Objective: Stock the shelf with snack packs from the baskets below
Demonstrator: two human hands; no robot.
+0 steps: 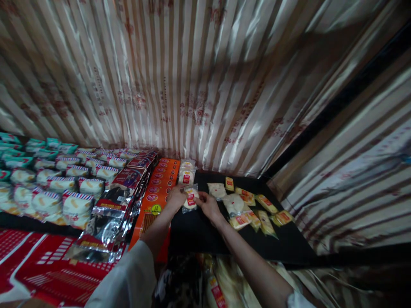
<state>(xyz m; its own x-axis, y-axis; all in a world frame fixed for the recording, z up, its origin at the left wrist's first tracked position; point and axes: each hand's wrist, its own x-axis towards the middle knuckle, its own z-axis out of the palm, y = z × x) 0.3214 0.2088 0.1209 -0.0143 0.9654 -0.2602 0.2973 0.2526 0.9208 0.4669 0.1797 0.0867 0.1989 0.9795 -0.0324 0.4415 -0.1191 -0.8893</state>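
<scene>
Between my two hands is a clear packet of round, pale flat food with a red label (190, 198). My left hand (175, 198) pinches its left edge, while the fingers of my right hand (208, 206) close on its right edge. Just behind it, a similar packet (186, 173) lies by the orange strip. To the right of my right hand, several packets are scattered on the black surface (199, 235), among them a pale round one (234, 203) and a yellow one (266, 203).
Left of my arms runs an orange printed box or sheet (162, 179), then dark shiny pouches (111, 214). Rows of white packets (77, 209) and green packets (19, 160) fill the far left. Striped curtain (199, 85) hangs behind. Bagged goods (218, 286) sit below the front edge.
</scene>
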